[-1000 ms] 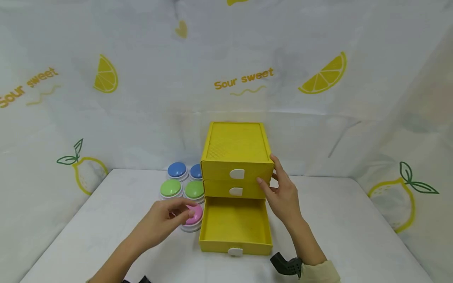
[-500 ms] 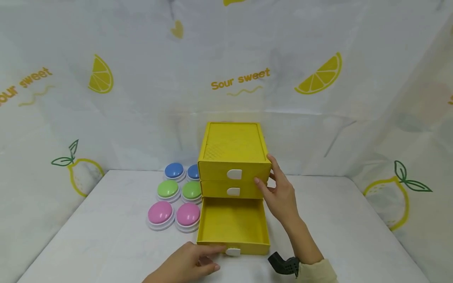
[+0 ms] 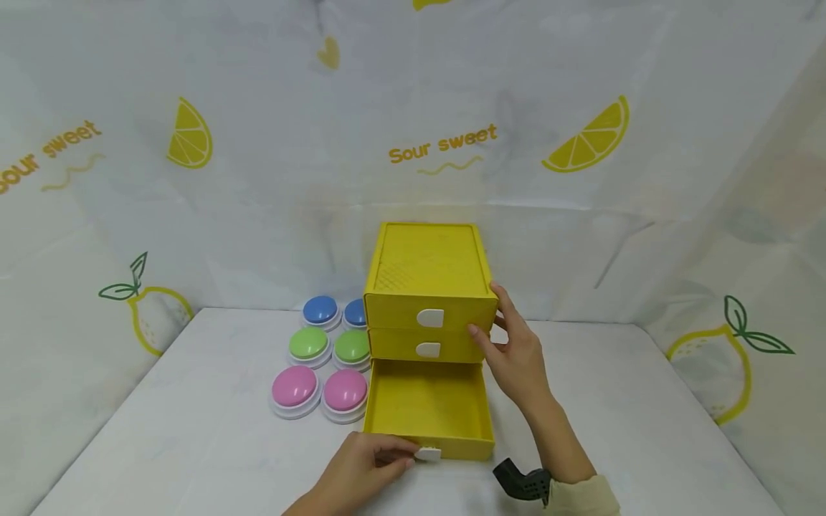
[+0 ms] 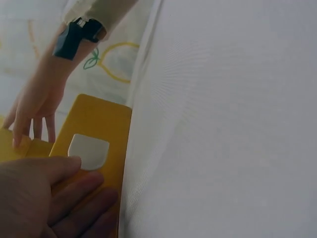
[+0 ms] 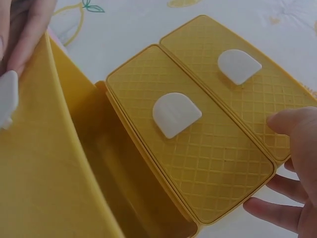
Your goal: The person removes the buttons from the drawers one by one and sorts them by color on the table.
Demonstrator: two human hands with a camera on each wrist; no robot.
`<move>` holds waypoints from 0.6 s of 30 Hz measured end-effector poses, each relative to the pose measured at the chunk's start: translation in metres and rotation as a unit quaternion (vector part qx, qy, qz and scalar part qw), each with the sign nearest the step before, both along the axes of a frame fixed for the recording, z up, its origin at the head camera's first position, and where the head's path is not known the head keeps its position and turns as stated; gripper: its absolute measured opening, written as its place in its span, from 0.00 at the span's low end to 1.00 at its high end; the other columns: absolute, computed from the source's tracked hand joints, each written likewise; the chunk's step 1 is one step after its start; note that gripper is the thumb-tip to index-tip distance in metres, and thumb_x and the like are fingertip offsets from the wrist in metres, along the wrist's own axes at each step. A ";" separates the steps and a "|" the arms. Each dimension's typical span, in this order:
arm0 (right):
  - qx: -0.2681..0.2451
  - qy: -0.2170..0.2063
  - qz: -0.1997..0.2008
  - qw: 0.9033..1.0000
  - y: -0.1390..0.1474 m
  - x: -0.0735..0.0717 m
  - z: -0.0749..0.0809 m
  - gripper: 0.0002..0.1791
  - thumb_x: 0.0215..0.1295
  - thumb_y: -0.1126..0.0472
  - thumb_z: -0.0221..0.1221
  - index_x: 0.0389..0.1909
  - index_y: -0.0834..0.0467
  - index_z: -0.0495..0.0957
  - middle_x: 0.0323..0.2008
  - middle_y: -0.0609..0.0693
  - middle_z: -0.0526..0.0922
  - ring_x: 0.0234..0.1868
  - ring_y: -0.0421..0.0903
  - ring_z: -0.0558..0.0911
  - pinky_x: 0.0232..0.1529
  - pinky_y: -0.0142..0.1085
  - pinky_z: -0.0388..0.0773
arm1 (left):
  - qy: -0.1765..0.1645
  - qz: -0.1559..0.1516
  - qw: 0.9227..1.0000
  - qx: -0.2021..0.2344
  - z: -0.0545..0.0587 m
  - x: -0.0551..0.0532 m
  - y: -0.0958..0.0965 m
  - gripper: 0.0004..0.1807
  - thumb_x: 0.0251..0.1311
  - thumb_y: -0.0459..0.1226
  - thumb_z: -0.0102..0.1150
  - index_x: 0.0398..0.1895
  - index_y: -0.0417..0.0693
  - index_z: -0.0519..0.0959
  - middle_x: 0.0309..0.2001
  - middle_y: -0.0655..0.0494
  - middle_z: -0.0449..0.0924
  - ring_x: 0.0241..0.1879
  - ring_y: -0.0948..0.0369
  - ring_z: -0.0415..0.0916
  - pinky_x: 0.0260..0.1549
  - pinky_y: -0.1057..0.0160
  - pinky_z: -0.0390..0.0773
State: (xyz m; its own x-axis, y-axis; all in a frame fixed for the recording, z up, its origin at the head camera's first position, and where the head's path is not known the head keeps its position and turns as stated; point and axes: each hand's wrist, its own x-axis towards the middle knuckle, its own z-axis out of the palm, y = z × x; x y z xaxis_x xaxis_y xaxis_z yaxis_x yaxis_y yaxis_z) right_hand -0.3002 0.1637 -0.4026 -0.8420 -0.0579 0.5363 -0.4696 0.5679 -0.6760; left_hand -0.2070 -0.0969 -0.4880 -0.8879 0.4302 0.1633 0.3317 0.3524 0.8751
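A yellow drawer cabinet point(image 3: 429, 261) stands mid-table, its upper two drawers pushed in. The bottom drawer point(image 3: 429, 401) is pulled out, its bare floor showing. My left hand point(image 3: 361, 469) touches that drawer's front beside the white handle point(image 4: 88, 151), a fingertip at the handle's edge and the other fingers fairly straight. My right hand point(image 3: 516, 358) grips the cabinet's right front corner, thumb on the front and fingers along the side. In the right wrist view the thumb point(image 5: 290, 121) lies on the top drawer's front point(image 5: 237, 89).
Left of the cabinet stand round dome buttons on white bases: pink ones point(image 3: 294, 387) in front, green ones point(image 3: 308, 343) behind, blue ones point(image 3: 320, 309) at the back. The white table point(image 3: 193, 430) meets a lemon-print curtain point(image 3: 290, 179) at its rear.
My left hand has moved from the pink buttons to the bottom drawer's front, uncovering the left pink button. The drawer has slid in very slightly. My right hand keeps its place.
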 end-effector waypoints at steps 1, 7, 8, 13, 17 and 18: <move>0.000 -0.001 0.001 1.000 0.001 0.000 0.000 0.43 0.69 0.55 0.64 0.79 0.37 0.53 0.74 0.54 0.68 0.63 0.62 0.80 0.42 0.47 0.88 | 0.006 0.011 1.000 0.001 -0.001 -0.002 0.002 0.09 0.63 0.41 0.68 0.44 0.50 0.89 0.43 0.56 0.91 0.38 0.75 0.84 0.38 0.75 0.84; 0.001 0.000 0.005 1.000 0.000 0.000 0.000 0.43 0.69 0.54 0.64 0.79 0.37 0.53 0.73 0.55 0.69 0.63 0.62 0.80 0.41 0.46 0.88 | 0.022 0.077 0.997 -0.007 -0.003 -0.017 0.012 0.05 0.61 0.39 0.70 0.38 0.52 0.90 0.38 0.59 0.91 0.34 0.75 0.83 0.35 0.76 0.83; 0.001 0.001 0.004 1.000 0.000 0.000 0.000 0.43 0.69 0.54 0.64 0.79 0.37 0.53 0.73 0.55 0.69 0.63 0.62 0.80 0.41 0.46 0.88 | 0.027 0.086 0.996 -0.009 -0.004 -0.020 0.014 0.04 0.61 0.38 0.70 0.38 0.52 0.90 0.37 0.59 0.91 0.34 0.75 0.82 0.35 0.76 0.83; 0.005 0.004 -0.004 1.000 0.001 -0.001 0.000 0.43 0.69 0.54 0.64 0.79 0.36 0.53 0.73 0.54 0.70 0.63 0.63 0.80 0.41 0.48 0.88 | 0.057 0.120 0.991 -0.019 -0.004 -0.033 0.021 0.03 0.60 0.36 0.70 0.36 0.51 0.90 0.35 0.59 0.91 0.32 0.74 0.81 0.35 0.74 0.83; 0.005 0.005 -0.005 1.000 0.000 -0.002 -0.001 0.43 0.69 0.54 0.64 0.79 0.37 0.53 0.73 0.54 0.69 0.63 0.63 0.80 0.41 0.48 0.88 | 0.065 0.142 0.987 -0.025 -0.003 -0.041 0.024 0.03 0.60 0.36 0.70 0.36 0.51 0.90 0.34 0.59 0.90 0.32 0.73 0.82 0.35 0.73 0.84; 0.003 0.006 -0.004 1.000 0.000 -0.002 -0.001 0.43 0.69 0.54 0.64 0.79 0.38 0.53 0.73 0.54 0.69 0.63 0.63 0.80 0.41 0.48 0.88 | 0.061 0.147 0.987 -0.025 -0.002 -0.044 0.025 0.03 0.60 0.36 0.69 0.36 0.51 0.90 0.33 0.60 0.90 0.32 0.73 0.82 0.35 0.73 0.83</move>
